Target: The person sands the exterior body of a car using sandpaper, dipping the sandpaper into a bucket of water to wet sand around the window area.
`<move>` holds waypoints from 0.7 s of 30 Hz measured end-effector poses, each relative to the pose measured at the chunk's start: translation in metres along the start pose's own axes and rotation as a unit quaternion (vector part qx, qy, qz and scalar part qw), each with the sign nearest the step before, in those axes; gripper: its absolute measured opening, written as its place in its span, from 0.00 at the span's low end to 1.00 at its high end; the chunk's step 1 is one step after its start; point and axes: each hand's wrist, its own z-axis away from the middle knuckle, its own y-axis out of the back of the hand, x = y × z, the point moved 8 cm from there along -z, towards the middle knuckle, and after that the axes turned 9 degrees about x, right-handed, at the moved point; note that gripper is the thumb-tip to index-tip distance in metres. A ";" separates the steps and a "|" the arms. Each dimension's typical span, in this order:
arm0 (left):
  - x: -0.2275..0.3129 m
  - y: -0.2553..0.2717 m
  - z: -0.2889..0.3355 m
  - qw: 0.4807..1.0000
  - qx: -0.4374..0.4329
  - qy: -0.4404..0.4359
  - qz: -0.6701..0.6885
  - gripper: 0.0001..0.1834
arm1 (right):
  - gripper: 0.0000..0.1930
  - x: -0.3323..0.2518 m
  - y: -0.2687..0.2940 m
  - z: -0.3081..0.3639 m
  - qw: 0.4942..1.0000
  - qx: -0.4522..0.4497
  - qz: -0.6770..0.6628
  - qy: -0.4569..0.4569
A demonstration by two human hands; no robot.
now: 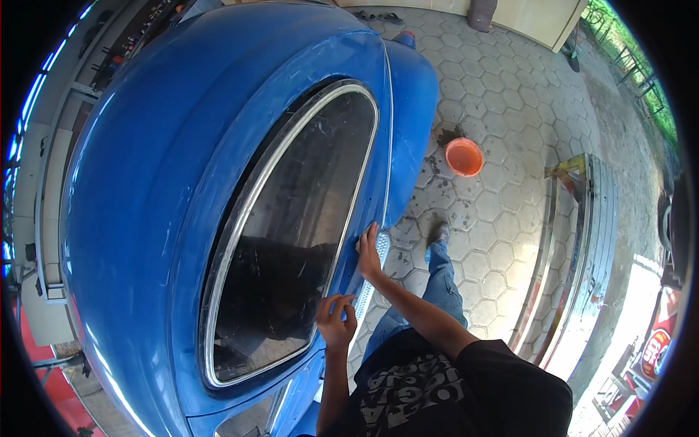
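A blue car with a rounded roof and a chrome-trimmed side window fills the left and middle. My right hand lies against the blue body panel just below the window, its fingers straight and close together. A small pale edge shows between that palm and the panel; what it belongs to is hidden. Near the window's lower right trim is my left hand, raised, with loosely bent fingers apart and nothing visible in them. Whether its fingertips touch the car cannot be made out.
An orange bucket stands on the hexagonal pavers, with dark wet spots around it. Beneath my hands runs a light ribbed running board. A long weathered bench stands to the right. Footwear lies beyond the car.
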 end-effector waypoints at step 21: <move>-0.183 -0.097 0.333 0.736 -0.142 0.651 0.116 0.14 | 0.37 -0.010 -0.019 -0.020 0.995 -0.057 -0.031 -0.070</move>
